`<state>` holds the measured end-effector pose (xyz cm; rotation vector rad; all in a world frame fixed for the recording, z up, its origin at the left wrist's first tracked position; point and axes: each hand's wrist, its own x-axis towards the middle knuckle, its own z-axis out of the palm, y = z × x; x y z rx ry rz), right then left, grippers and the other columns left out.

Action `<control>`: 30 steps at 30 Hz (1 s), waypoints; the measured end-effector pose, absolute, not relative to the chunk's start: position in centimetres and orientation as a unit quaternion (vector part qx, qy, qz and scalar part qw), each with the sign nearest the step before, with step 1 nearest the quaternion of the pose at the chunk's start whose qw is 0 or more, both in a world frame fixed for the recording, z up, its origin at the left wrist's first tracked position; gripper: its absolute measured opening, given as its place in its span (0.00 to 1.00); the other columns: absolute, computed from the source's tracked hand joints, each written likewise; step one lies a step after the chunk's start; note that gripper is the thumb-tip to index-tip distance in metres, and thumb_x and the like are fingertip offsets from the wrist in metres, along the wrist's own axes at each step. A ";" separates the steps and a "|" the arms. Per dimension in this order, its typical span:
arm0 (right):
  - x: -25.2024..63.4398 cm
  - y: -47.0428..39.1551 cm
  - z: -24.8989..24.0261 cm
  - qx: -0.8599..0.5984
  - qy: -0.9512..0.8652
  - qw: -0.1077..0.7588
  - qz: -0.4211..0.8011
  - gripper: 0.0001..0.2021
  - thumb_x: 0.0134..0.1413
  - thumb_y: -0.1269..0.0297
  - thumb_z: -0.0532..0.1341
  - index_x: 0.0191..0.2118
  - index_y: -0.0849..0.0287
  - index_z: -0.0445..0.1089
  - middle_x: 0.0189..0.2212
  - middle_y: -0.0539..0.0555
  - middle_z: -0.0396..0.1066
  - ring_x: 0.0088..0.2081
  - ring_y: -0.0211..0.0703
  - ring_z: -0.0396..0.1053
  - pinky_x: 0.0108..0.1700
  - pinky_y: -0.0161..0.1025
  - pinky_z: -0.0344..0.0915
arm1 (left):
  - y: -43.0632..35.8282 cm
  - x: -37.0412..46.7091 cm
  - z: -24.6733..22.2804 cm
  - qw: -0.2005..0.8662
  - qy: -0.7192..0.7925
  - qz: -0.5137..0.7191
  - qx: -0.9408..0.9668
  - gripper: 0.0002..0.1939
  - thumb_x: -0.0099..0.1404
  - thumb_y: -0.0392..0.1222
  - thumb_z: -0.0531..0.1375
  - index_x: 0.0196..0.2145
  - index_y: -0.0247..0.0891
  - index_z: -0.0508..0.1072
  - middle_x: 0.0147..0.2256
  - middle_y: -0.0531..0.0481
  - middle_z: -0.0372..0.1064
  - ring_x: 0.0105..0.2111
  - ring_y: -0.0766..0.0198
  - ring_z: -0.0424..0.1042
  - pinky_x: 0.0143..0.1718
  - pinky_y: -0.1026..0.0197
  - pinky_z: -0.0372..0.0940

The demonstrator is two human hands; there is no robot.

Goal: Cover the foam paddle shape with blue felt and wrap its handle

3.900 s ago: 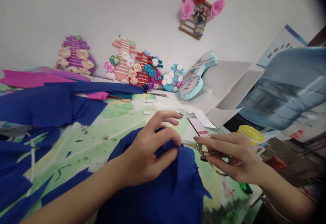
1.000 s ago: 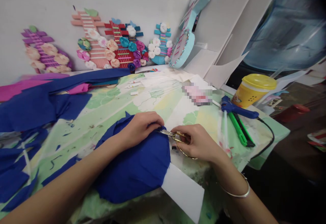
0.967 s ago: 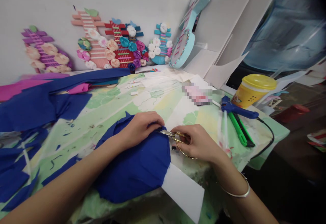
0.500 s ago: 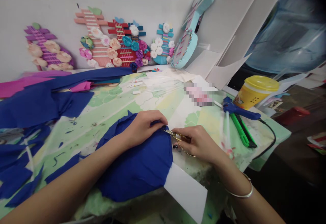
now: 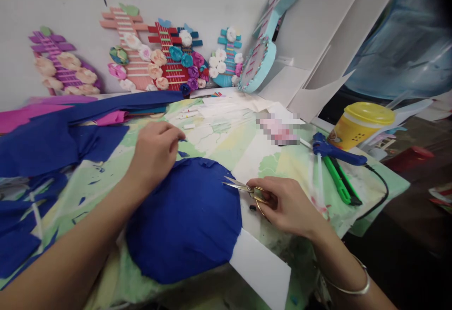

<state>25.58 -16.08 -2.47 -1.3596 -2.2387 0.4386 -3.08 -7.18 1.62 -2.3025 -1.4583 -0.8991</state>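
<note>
Reaching over the right edge of the rounded blue piece [image 5: 189, 220] in the head view, the slightly parted scissors [image 5: 240, 186] sit in the right hand's [image 5: 291, 205] grip; a wrist dip could nick the covering. The left hand [image 5: 151, 155] curls by the piece's far left edge; whether it pinches a scrap, I cannot tell. Without firm steadying, the piece could slide on the patterned tablecloth [image 5: 226, 143] if the blades snag.

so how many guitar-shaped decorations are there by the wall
6: from left, a purple one, a salmon one, a red one, a dark blue one partly hidden behind it, a turquoise one, a large pale blue one. More may be hidden.
</note>
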 end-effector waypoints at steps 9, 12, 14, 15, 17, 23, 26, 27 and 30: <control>25.9 -15.8 -3.5 -0.562 -0.701 0.391 0.200 0.15 0.48 0.68 0.59 0.43 0.61 0.74 0.18 0.46 0.62 0.20 0.34 0.57 0.25 0.33 0.56 | -10.1 1.0 0.7 -0.065 -0.340 -0.216 -0.913 0.07 0.62 0.43 0.59 0.33 0.38 0.75 0.38 0.45 0.70 0.42 0.56 0.66 0.46 0.53 0.62; 26.0 -15.8 -3.5 -0.564 -0.690 0.397 0.218 0.14 0.48 0.67 0.59 0.43 0.61 0.74 0.18 0.47 0.61 0.20 0.34 0.57 0.23 0.33 0.56 | -11.1 2.6 -0.1 -0.034 -0.329 -0.177 -0.927 0.08 0.65 0.40 0.57 0.32 0.37 0.75 0.35 0.45 0.70 0.40 0.56 0.64 0.44 0.52 0.61; 26.0 -15.8 -3.4 -0.563 -0.698 0.387 0.214 0.14 0.48 0.67 0.60 0.42 0.60 0.74 0.18 0.46 0.61 0.20 0.34 0.57 0.24 0.33 0.55 | -11.2 3.0 -0.6 -0.013 -0.328 -0.163 -0.931 0.11 0.67 0.38 0.54 0.32 0.36 0.75 0.33 0.44 0.70 0.38 0.57 0.65 0.42 0.52 0.61; 25.9 -15.8 -3.4 -0.562 -0.701 0.384 0.212 0.14 0.48 0.67 0.60 0.42 0.60 0.75 0.18 0.46 0.61 0.20 0.34 0.56 0.24 0.33 0.55 | -11.2 3.1 -0.8 -0.006 -0.328 -0.157 -0.932 0.12 0.68 0.38 0.52 0.31 0.35 0.75 0.32 0.44 0.70 0.37 0.57 0.65 0.42 0.52 0.61; 25.9 -15.8 -3.4 -0.560 -0.702 0.386 0.213 0.14 0.48 0.67 0.60 0.42 0.60 0.75 0.17 0.46 0.61 0.20 0.34 0.56 0.24 0.33 0.55 | -11.1 3.2 -1.0 0.000 -0.330 -0.148 -0.932 0.13 0.68 0.37 0.51 0.31 0.34 0.74 0.31 0.44 0.70 0.36 0.57 0.65 0.41 0.52 0.61; 26.2 -15.9 -3.6 -0.560 -0.696 0.393 0.218 0.14 0.48 0.67 0.60 0.42 0.60 0.75 0.17 0.46 0.61 0.19 0.33 0.56 0.24 0.33 0.56 | -10.4 2.3 -0.2 -0.074 -0.375 -0.166 -0.909 0.08 0.66 0.37 0.52 0.32 0.36 0.70 0.33 0.45 0.70 0.36 0.58 0.67 0.40 0.57 0.62; 26.3 -15.9 -3.7 -0.550 -0.706 0.392 0.214 0.15 0.48 0.69 0.60 0.43 0.60 0.75 0.19 0.47 0.63 0.20 0.34 0.57 0.25 0.33 0.57 | -9.4 -0.3 1.0 0.013 -0.522 -0.140 -0.842 0.15 0.64 0.49 0.54 0.37 0.33 0.69 0.38 0.37 0.69 0.40 0.49 0.67 0.42 0.51 0.61; 26.3 -15.9 -3.7 -0.543 -0.712 0.390 0.213 0.15 0.48 0.70 0.59 0.43 0.59 0.74 0.20 0.48 0.65 0.21 0.34 0.58 0.25 0.34 0.58 | -9.0 -1.5 1.4 0.045 -0.584 -0.114 -0.802 0.20 0.62 0.55 0.55 0.37 0.32 0.68 0.38 0.34 0.68 0.41 0.44 0.67 0.40 0.50 0.61; 26.4 -15.8 -3.6 -0.518 -0.741 0.374 0.209 0.16 0.47 0.73 0.59 0.43 0.58 0.75 0.25 0.50 0.69 0.24 0.36 0.62 0.28 0.34 0.60 | -7.8 -4.8 2.2 -0.033 -0.698 -0.018 -0.715 0.32 0.53 0.68 0.55 0.35 0.32 0.67 0.33 0.35 0.69 0.35 0.44 0.69 0.32 0.54 0.60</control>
